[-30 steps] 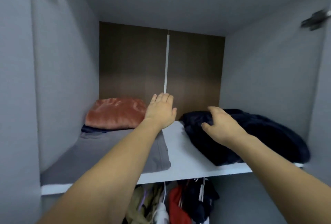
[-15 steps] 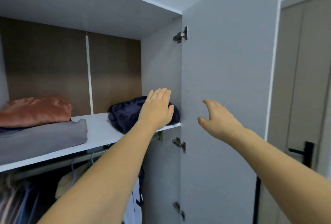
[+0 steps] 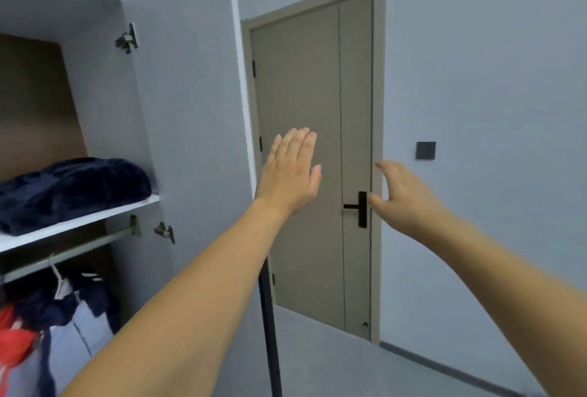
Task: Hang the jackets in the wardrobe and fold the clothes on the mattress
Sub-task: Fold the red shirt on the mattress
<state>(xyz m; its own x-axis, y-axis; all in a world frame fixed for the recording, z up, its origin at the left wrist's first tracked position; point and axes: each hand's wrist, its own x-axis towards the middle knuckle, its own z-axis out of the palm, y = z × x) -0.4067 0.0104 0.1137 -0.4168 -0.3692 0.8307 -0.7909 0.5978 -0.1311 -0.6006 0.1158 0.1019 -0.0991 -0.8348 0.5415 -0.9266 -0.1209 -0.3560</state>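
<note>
The head view, the only one, looks past the open pale grey wardrobe at the left toward a closed taupe room door with a black lever handle and a dark square wall switch on the grey wall at the right. Both bare arms stretch forward and both hands are empty. The left hand is held flat with straight fingers together, in front of the room door, just right of the white edge of the wardrobe's open door panel. The right hand has relaxed, slightly bent fingers spread in the air near the lever handle; whether it touches anything I cannot tell.

In the wardrobe, a folded dark navy plush garment lies on the white shelf, its long axis running left to right. Below it, jackets in navy, red and light blue hang from the metal rail. All this sits left of and below the hands, and the left hand is nearer.

The mattress and its clothes are out of view, so the coming move probably calls for turning away from the wardrobe to find them.
</note>
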